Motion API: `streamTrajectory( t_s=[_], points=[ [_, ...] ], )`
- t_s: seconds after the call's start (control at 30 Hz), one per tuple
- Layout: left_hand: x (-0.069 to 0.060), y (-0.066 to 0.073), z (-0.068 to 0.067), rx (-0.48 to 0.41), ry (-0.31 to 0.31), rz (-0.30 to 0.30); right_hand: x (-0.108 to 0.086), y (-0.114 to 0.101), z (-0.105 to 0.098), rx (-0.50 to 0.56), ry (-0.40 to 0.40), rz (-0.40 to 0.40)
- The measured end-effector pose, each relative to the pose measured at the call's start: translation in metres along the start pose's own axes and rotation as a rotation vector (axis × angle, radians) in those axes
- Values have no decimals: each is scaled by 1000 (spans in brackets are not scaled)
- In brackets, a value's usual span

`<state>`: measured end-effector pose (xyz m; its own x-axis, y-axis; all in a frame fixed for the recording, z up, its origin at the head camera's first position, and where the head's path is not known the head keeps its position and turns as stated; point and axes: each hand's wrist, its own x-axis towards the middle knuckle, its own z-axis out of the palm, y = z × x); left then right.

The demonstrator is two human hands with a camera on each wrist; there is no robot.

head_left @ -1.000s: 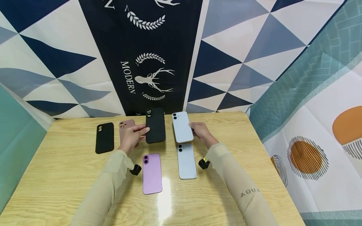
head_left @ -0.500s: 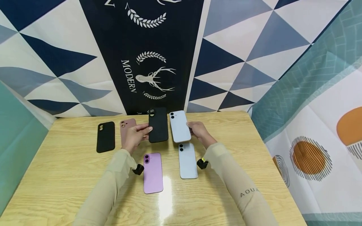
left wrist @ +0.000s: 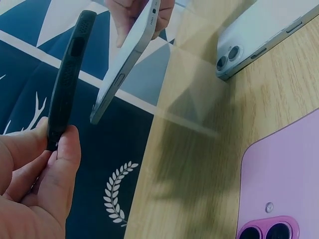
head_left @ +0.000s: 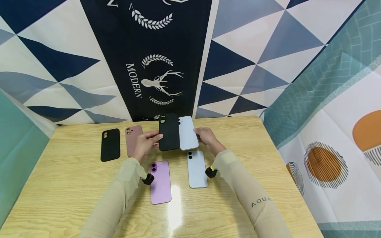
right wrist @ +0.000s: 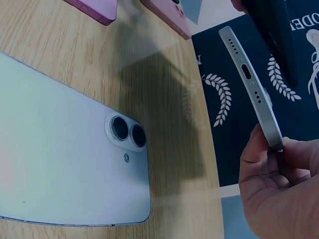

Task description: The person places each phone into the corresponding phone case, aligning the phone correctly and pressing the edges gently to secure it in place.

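Note:
My left hand [head_left: 144, 144] pinches a black phone case [head_left: 169, 133] by its left edge, above the back of the table. In my right hand [head_left: 207, 138] a white phone [head_left: 188, 134] is gripped by its right edge, raised off the wood. Seen from the head, the case overlaps the phone's left side and hides part of its camera. The left wrist view shows a gap between the case [left wrist: 71, 69] and the phone [left wrist: 124, 62], both standing nearly edge-on. The phone's charging port [right wrist: 246, 71] faces the right wrist camera.
A second white phone [head_left: 197, 170] and a purple phone [head_left: 160, 183] lie on the wooden table [head_left: 59, 198] nearer me. At the back left lie another black case [head_left: 110, 145] and a pink case [head_left: 132, 137], partly behind my left hand. Patterned cloth [head_left: 232, 66] hangs behind.
The black case has shifted right and the held white phone left, so the gap between them in the head view has closed. Both hands keep their holds; the things on the table stay put.

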<state>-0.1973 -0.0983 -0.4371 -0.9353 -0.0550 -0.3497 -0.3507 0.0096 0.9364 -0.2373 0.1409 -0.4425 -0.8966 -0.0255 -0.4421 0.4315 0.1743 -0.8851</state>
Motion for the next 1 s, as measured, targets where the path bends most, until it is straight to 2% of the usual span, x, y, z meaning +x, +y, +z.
streamTrajectory(
  t_s=[0.53, 1.0],
  points=[
    [-2, -1, 8, -17, -13, 1, -4, -3, 4, 50, -26, -11],
    [-3, -4, 13, -16, -4, -2, -3, -5, 12, 50, -30, -14]
  ],
)
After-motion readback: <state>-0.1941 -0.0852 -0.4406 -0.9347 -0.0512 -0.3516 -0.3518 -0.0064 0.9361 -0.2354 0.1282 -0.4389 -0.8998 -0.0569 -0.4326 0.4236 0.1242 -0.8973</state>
